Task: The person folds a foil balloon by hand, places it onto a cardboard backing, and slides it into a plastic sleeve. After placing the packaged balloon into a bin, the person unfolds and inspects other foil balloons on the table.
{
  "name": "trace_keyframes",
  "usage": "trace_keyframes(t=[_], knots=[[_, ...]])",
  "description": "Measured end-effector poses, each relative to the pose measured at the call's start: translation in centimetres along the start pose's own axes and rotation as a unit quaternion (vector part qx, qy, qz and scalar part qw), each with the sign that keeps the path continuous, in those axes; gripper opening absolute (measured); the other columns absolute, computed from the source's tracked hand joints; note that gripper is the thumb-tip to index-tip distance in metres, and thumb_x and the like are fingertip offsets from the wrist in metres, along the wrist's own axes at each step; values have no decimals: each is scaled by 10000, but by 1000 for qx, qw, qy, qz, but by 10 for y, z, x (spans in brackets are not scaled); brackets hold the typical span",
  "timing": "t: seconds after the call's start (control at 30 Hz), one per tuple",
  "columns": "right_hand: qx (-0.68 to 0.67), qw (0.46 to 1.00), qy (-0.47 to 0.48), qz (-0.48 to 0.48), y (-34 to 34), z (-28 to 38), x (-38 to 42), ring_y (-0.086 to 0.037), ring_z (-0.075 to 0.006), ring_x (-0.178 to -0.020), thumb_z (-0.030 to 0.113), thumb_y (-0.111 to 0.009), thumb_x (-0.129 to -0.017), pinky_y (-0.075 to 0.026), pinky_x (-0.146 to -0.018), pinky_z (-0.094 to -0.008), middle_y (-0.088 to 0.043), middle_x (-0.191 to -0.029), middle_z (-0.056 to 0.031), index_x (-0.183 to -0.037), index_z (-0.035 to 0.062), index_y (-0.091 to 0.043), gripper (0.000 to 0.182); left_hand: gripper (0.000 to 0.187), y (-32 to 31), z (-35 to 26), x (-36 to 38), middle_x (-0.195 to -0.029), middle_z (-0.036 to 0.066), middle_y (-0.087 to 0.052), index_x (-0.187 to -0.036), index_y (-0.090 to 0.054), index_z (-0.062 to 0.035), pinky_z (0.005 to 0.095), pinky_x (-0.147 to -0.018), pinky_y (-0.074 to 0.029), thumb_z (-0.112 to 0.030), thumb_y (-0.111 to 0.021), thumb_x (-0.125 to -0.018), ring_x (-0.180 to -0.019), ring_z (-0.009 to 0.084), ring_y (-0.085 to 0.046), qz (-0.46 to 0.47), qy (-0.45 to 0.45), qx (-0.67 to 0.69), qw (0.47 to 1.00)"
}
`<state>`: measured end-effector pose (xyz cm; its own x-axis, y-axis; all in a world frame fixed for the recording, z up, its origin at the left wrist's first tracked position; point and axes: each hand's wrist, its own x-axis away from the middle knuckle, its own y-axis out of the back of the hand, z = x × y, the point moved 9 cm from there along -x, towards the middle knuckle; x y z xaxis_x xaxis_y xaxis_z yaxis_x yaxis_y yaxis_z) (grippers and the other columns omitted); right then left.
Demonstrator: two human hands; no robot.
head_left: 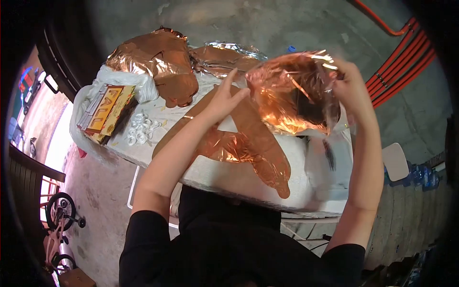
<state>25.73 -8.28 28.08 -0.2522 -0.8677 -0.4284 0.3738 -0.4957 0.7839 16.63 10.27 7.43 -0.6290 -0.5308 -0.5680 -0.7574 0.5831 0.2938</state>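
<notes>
A shiny copper-coloured foil balloon (291, 91), crumpled and blurred in places, is raised above the table's right half. My right hand (350, 83) has its fingers curled around the balloon's right edge. At the opposite edge is my left hand (224, 103), its thumb and index finger spread apart and the thumb tip right by the foil. Beneath my left forearm lies a flat copper foil balloon shaped like the letter A (270, 155). Further copper foil balloons, one puffed and folded (167, 62) and one crumpled (224, 57), lie along the far side.
A white-covered table (215, 172) bears everything. On its left are a box lettered FALL (107, 112), white ribbon rolls (141, 128) and white plastic wrapping (146, 86). Orange pipes (399, 62) run at the right; a small bicycle (61, 213) stands lower left.
</notes>
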Motion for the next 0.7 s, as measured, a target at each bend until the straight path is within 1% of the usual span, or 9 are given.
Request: trace_keyframes(t=[0.1,0.17,0.2,0.3,0.4,0.5,0.6,0.67,0.7], knots=[[-76,997,26,-16,26,-29,-12,-545,-73,-843,19,-573,-854,-443,-746,-219,-640,-936,9,-1119,5,-602,267,571,-11,-1,-20,-1238,184,-490,-1300,-391,-48,370,-1008,-352,-348,-606,-865,-1194,279,-456,-17,-7,89,996],[-158,983,54,-75,39,-29,-13,-487,-38,-709,18,-556,-832,-417,-637,-203,-602,-835,62,-1093,18,-610,266,367,-20,5,-32,-1008,102,-590,-1109,-500,-30,316,-749,-517,-281,-620,-870,-876,169,-596,3,41,222,974],[-156,983,53,-78,41,-33,-12,-487,-38,-709,18,-556,-832,-417,-637,-203,-602,-835,62,-1093,18,-610,266,367,-21,6,-33,-1008,102,-590,-1109,-500,-30,316,-749,-517,-281,-620,-870,-876,169,-596,7,39,223,974],[-55,989,-2,-139,68,-72,-7,-503,-41,-710,101,-595,-870,-423,-599,-204,-611,-821,15,-1057,24,-625,204,198,6,-6,-30,-738,11,-553,-926,-537,-51,221,-363,-439,-233,-604,-884,-527,46,-484,-24,100,246,964],[-201,956,-77,-202,89,-108,7,-548,-61,-768,104,-597,-884,-434,-674,-208,-633,-902,12,-1088,-7,-605,232,189,42,3,-21,-658,-11,-502,-881,-521,-69,222,-374,-441,-239,-604,-886,-517,41,-467,-1,145,167,975],[-196,944,-76,-253,97,-122,12,-540,-64,-687,162,-624,-871,-411,-572,-217,-619,-827,8,-1005,11,-619,202,185,71,19,-11,-632,-26,-453,-862,-510,-87,218,-359,-405,-242,-609,-882,-516,36,-445,51,189,146,970],[-244,902,-128,-331,112,-126,23,-500,-85,-551,196,-636,-858,-364,-473,-243,-583,-709,-2,-884,40,-610,160,161,113,27,0,-614,-42,-477,-928,-556,-82,197,-361,-325,-223,-616,-876,-446,32,-402,-20,243,119,962],[-244,879,-154,-379,138,-128,31,-597,-127,-698,117,-637,-842,-470,-560,-260,-640,-817,-49,-967,3,-620,171,190,153,63,4,-610,-41,-479,-992,-578,-67,201,-373,-310,-198,-625,-862,-441,33,-393,13,162,20,986],[-320,894,-153,-272,156,-201,12,-620,-143,-706,103,-620,-844,-499,-586,-267,-647,-836,-58,-995,13,-630,177,193,163,59,14,-609,-38,-485,-955,-575,-54,213,-372,-317,-210,-631,-857,-455,40,-408,19,204,30,978]])
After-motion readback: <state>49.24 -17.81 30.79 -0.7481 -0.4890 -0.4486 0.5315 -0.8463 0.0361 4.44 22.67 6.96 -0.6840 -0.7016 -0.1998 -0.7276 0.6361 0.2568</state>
